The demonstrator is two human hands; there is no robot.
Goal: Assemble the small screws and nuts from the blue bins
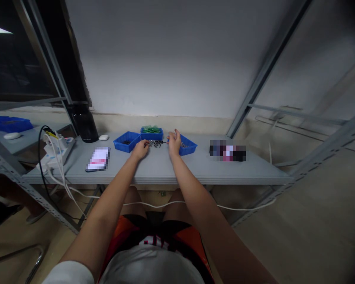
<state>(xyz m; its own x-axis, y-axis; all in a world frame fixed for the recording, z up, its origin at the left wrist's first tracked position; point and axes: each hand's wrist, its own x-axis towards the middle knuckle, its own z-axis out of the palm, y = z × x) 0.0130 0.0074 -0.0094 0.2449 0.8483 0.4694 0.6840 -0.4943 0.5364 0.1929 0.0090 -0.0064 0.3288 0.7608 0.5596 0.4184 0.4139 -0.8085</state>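
My left hand [141, 150] rests on the shelf top beside a small pile of dark and silvery metal pieces [156, 144], its fingertips closed together at the pile's left end. What is between them is too small to tell. On the pile's other side my right hand [174, 143] is raised in front of the right blue tray [189, 150], some fingers lifted. Its thumb and a finger pinch a thin dark piece [165, 142] pointing left, reddish near the fingers. Behind my left hand stands the left blue tray [121, 146], holding small dark pieces. A third blue tray [152, 136] at the back holds green pieces.
A phone [98, 159], a white case [103, 137] and a black bottle [85, 123] are on the left. A power strip [57, 154] with cables stands at the left end. A blurred-out item [227, 151] lies right. Metal posts frame the shelf; a white cable hangs below its edge.
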